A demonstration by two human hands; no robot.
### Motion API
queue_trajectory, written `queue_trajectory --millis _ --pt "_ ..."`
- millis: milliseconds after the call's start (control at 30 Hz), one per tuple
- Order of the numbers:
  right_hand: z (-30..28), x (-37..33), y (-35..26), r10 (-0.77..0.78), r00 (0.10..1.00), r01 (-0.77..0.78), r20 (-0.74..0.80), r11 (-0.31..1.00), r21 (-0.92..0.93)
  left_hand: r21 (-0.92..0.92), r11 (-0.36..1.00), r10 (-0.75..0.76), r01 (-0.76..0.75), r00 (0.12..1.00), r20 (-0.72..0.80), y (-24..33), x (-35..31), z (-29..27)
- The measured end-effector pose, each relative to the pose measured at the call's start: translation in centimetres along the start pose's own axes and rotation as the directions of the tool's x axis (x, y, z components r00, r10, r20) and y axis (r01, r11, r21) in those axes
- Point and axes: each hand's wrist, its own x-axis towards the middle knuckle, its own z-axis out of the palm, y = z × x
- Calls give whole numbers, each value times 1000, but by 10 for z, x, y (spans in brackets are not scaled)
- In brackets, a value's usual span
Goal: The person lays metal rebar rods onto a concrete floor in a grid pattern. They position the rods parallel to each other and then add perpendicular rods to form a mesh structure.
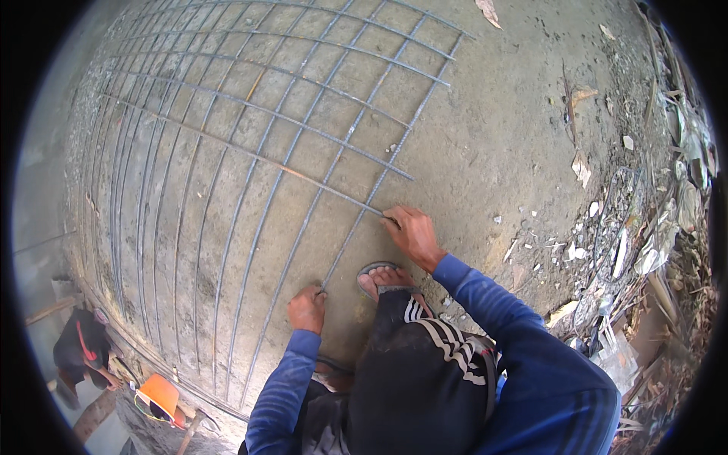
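A grid of crossed steel rebars (303, 125) lies over the concrete ground ahead and to the left. My right hand (413, 231) is closed around the end of a rusty crosswise rebar (303, 179), near where it meets the outermost lengthwise rebar (350, 231). The near tip of that lengthwise bar is in my left hand (307, 309), fingers closed on it. Lengthwise bars to the left run on toward me past the nearest crosswise one. Between my hands and a little to the right is my sandalled foot (383, 279).
Plastic scraps (656, 250), dry leaves (582, 168) and rubble are strewn along the right side. At lower left, beyond the ground's edge, a person in dark clothing (76, 345) is near an orange hard hat (161, 396). A wooden stick (191, 432) lies close by.
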Motion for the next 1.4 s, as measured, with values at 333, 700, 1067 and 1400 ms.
queue_trajectory --millis 333,700,1067,1400 --pt "-2 1 4 7 999 -5 47 1000 -30 -15 1000 24 -25 999 -25 4 6 -3" --pt "-9 4 5 39 993 -43 113 999 32 24 998 54 -53 998 -41 6 6 4" --pt "-5 8 6 -8 997 1 72 995 99 16 1000 12 -11 999 -38 20 9 -8" --pt "-44 36 1 373 927 -364 30 879 308 28 999 42 -41 997 -62 16 6 -3"
